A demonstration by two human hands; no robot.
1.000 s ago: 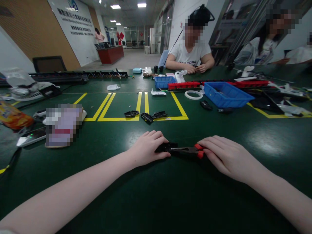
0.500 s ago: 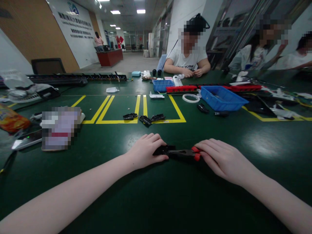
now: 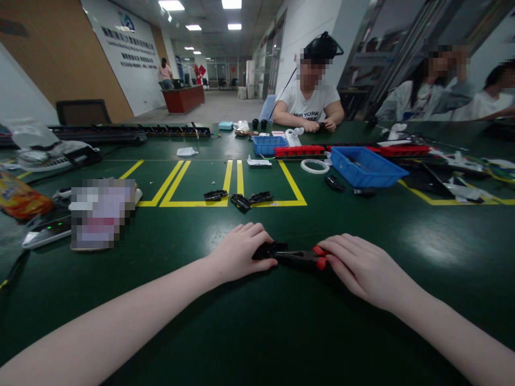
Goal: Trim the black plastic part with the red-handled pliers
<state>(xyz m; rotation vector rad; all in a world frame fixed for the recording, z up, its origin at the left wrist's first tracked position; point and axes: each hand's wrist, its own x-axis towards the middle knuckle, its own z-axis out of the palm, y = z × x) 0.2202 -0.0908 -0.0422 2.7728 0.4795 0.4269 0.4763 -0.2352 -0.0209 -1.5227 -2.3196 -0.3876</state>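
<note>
My left hand is closed around a small black plastic part, most of it hidden under the fingers. Red-handled needle-nose pliers lie level, their jaws pointing left and meeting that part. Around the red grips of the pliers my right hand is closed; the rest of the handles is covered by the palm. Whether the jaws grip the part or only touch it, I cannot tell. Just beyond my hands, several similar black parts rest by the yellow tape lines on the green table.
Farther right stand a blue bin, a white tape ring and a red strip. A smaller blue bin is behind. At left lie a blurred-out phone-like object and an orange packet. A person sits opposite.
The pliers and my right hand have shifted slightly left and down, with the pliers tilting a little. My left hand keeps its hold on the black part. The camera view has moved slightly.
</note>
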